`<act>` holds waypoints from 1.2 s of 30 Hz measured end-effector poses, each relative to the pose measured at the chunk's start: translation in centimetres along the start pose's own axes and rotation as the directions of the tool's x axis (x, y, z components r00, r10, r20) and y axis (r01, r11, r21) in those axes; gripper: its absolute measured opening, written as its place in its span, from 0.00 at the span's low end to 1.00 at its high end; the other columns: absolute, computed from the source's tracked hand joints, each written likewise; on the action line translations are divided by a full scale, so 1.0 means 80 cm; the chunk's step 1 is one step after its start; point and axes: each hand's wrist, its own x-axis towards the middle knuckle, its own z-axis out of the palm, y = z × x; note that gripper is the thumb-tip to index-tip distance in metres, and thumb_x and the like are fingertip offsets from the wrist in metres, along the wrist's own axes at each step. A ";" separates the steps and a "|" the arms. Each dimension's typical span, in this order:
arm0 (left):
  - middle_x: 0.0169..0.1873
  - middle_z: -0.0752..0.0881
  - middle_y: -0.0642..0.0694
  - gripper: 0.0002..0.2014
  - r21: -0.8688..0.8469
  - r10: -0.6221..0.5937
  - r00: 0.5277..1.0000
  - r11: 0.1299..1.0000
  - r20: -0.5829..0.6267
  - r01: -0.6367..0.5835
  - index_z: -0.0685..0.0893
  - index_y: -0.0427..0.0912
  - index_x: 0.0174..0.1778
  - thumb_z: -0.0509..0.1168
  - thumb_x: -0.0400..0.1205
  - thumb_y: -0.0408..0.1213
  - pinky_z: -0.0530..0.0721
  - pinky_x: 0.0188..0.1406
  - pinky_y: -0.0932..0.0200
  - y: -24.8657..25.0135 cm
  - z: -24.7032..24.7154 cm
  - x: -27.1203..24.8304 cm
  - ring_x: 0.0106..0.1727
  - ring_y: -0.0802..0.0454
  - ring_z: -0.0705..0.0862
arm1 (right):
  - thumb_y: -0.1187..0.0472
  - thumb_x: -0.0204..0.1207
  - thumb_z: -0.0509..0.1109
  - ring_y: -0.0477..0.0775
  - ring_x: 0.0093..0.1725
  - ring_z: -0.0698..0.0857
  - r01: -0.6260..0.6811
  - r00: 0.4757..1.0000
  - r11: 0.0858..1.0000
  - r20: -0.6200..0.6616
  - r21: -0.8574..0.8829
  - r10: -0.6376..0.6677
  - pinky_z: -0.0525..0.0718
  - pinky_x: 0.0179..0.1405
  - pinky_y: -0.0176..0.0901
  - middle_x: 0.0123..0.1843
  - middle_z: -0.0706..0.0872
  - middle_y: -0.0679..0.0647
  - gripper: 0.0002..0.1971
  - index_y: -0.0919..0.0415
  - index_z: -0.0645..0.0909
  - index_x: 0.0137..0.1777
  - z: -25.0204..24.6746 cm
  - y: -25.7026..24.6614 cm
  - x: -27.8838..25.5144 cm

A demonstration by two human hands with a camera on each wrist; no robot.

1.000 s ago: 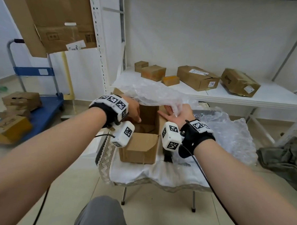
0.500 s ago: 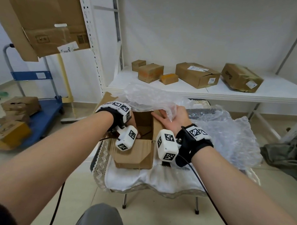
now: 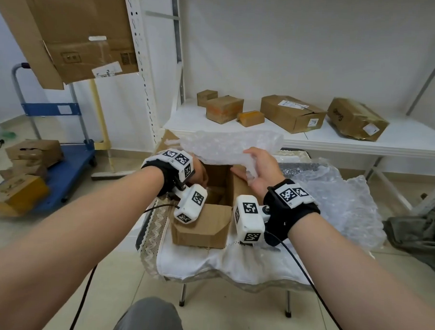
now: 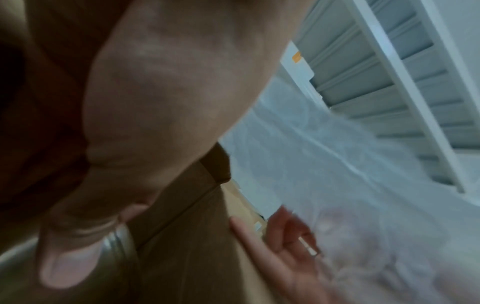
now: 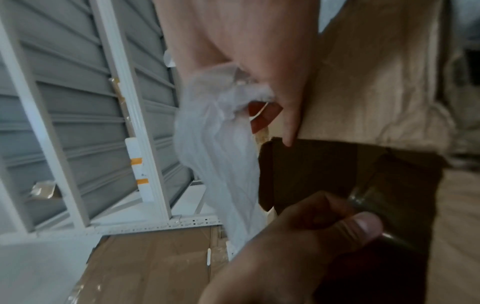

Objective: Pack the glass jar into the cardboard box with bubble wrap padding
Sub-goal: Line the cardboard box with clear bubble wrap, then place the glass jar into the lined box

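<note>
The left hand (image 3: pixel 198 170) is reaching down into the open cardboard box (image 3: pixel 201 226), its fingers and thumb curling round the rim of the glass jar (image 5: pixel 363 197). In the right wrist view the jar is showing as a dark, glinting rim just beyond the left thumb, inside the shadowed box; the head view is hiding most of it behind the wrist camera. The jar's body is lying below the left hand and is too dark to make out.

The right hand (image 3: pixel 257 170) is hovering just to the right of the left hand, over the box's right wall. Its thumb and curled fingers are pinching a bunched edge of a bubble wrap sheet (image 3: pixel 227 147), while the little finger is stretching out straight along the raised right flap of the box. The sheet is billowing up and away from the right hand, hanging over the far side of the box opening.

The box is sitting on a small bench (image 3: pixel 232 265) draped in a white cloth, directly beneath both hands. More crumpled bubble wrap (image 3: pixel 334 195) is lying on the bench to the right of the right hand. Beyond both hands a white shelf (image 3: pixel 362 143) is carrying several brown parcels (image 3: pixel 291 113). Far off to the left of the left hand, a blue trolley (image 3: pixel 67 165) is bearing more cardboard boxes.
</note>
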 end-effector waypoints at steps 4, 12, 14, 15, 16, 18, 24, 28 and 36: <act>0.26 0.82 0.55 0.10 -0.139 0.015 0.996 0.990 -0.088 -0.027 0.82 0.44 0.40 0.68 0.83 0.45 0.76 0.30 0.62 -0.005 -0.019 -0.028 0.38 0.48 0.77 | 0.72 0.73 0.68 0.64 0.53 0.89 0.115 0.989 0.985 -0.078 -0.130 -0.126 0.86 0.54 0.55 0.60 0.88 0.66 0.20 0.63 0.78 0.65 0.012 0.001 -0.010; 0.44 0.83 0.40 0.09 -0.271 -0.078 0.953 0.963 -0.291 -0.004 0.77 0.39 0.38 0.64 0.84 0.31 0.81 0.34 0.62 -0.031 -0.051 -0.059 0.39 0.46 0.80 | 0.60 0.72 0.75 0.54 0.64 0.79 0.306 0.908 0.356 0.159 -0.883 -0.387 0.79 0.64 0.49 0.67 0.76 0.50 0.44 0.54 0.54 0.83 0.034 0.019 -0.034; 0.37 0.81 0.44 0.07 -0.359 -0.103 0.948 0.933 -0.301 -0.012 0.77 0.40 0.40 0.63 0.83 0.26 0.80 0.21 0.68 -0.039 -0.052 -0.063 0.32 0.51 0.79 | 0.61 0.74 0.72 0.55 0.55 0.81 0.353 0.881 0.115 0.288 -0.929 -0.375 0.82 0.58 0.50 0.60 0.78 0.49 0.40 0.46 0.55 0.83 0.039 0.024 -0.043; 0.38 0.81 0.45 0.05 -0.388 -0.094 0.951 0.921 -0.295 -0.029 0.78 0.40 0.46 0.63 0.83 0.25 0.80 0.20 0.69 -0.042 -0.051 -0.065 0.32 0.53 0.79 | 0.60 0.76 0.69 0.60 0.54 0.83 0.351 0.879 -0.004 0.331 -0.936 -0.344 0.83 0.55 0.53 0.60 0.79 0.53 0.33 0.44 0.61 0.79 0.042 0.026 -0.046; 0.40 0.81 0.44 0.07 -0.435 -0.083 0.953 0.899 -0.290 -0.055 0.78 0.41 0.52 0.62 0.83 0.25 0.81 0.21 0.68 -0.043 -0.050 -0.067 0.32 0.54 0.80 | 0.58 0.76 0.68 0.64 0.55 0.84 0.332 0.887 -0.088 0.343 -0.939 -0.308 0.83 0.53 0.55 0.62 0.78 0.57 0.27 0.46 0.67 0.74 0.044 0.026 -0.049; 0.43 0.82 0.43 0.08 -0.518 -0.092 0.948 0.851 -0.305 -0.084 0.78 0.40 0.58 0.59 0.85 0.27 0.85 0.26 0.66 -0.043 -0.050 -0.072 0.36 0.50 0.82 | 0.50 0.75 0.71 0.65 0.59 0.82 0.295 0.918 -0.139 0.320 -0.945 -0.232 0.82 0.57 0.56 0.69 0.68 0.58 0.22 0.51 0.74 0.68 0.048 0.028 -0.050; 0.34 0.76 0.44 0.14 -0.553 -0.104 0.934 0.826 -0.341 -0.110 0.74 0.41 0.36 0.56 0.85 0.21 0.77 0.22 0.65 -0.040 -0.048 -0.082 0.31 0.52 0.75 | 0.28 0.67 0.70 0.61 0.72 0.76 0.340 0.930 -0.160 0.357 -0.927 -0.090 0.79 0.69 0.59 0.74 0.76 0.55 0.35 0.54 0.78 0.64 0.063 0.040 -0.046; 0.39 0.77 0.40 0.08 -0.527 -0.100 0.923 0.841 -0.372 -0.121 0.75 0.38 0.46 0.54 0.81 0.21 0.72 0.25 0.58 -0.034 -0.050 -0.084 0.35 0.45 0.75 | 0.27 0.74 0.60 0.63 0.64 0.84 0.318 0.939 -0.134 0.331 -0.939 -0.090 0.82 0.64 0.57 0.69 0.83 0.60 0.48 0.60 0.52 0.82 0.068 0.045 -0.048; 0.27 0.77 0.42 0.19 -0.688 -0.104 0.904 0.686 -0.415 -0.237 0.75 0.39 0.29 0.62 0.87 0.40 0.82 0.35 0.56 -0.043 -0.049 -0.067 0.30 0.46 0.78 | 0.28 0.76 0.53 0.65 0.71 0.79 0.281 0.953 -0.301 0.302 -0.911 -0.024 0.78 0.69 0.57 0.78 0.76 0.61 0.44 0.54 0.51 0.85 0.067 0.048 -0.044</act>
